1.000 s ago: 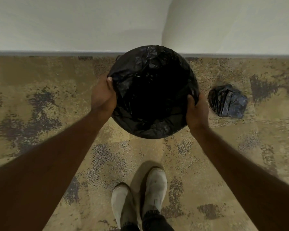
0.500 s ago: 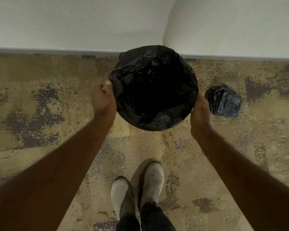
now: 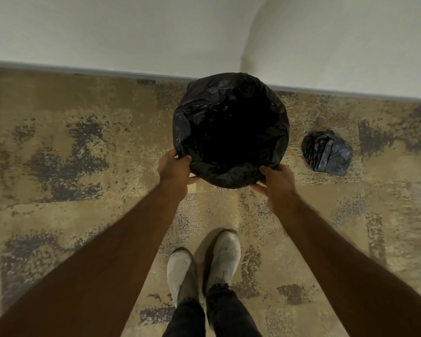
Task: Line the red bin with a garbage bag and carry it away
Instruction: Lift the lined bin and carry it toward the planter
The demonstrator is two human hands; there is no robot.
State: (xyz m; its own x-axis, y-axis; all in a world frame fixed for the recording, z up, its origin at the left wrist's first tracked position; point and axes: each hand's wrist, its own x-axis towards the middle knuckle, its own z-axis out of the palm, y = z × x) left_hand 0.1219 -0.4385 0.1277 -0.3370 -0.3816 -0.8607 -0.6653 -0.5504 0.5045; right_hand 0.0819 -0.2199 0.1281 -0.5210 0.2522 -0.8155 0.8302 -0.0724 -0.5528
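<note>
A black bag (image 3: 231,132) is stretched over the mouth of the bin, folded down over the rim all the way round, so that none of the bin's own wall shows from above. Its inside is a dark hollow; whether anything lies in it cannot be told. The lined bin stands close to the wall (image 3: 131,32), near the corner, above the patterned carpet (image 3: 71,154); whether it rests on the carpet or is lifted off it cannot be told.

The left hand (image 3: 174,170) has its grip clamped on the bag at the near left of the rim, thumb on top and fingers curled beneath. The right hand (image 3: 276,182) has its grip clamped on the bag at the near right of the rim in the same way.

To the right of the bin, apart from it, a crumpled dark bundle (image 3: 327,153) of plastic lies on the carpet. Two pale shoes (image 3: 204,268) stand below the bin.
</note>
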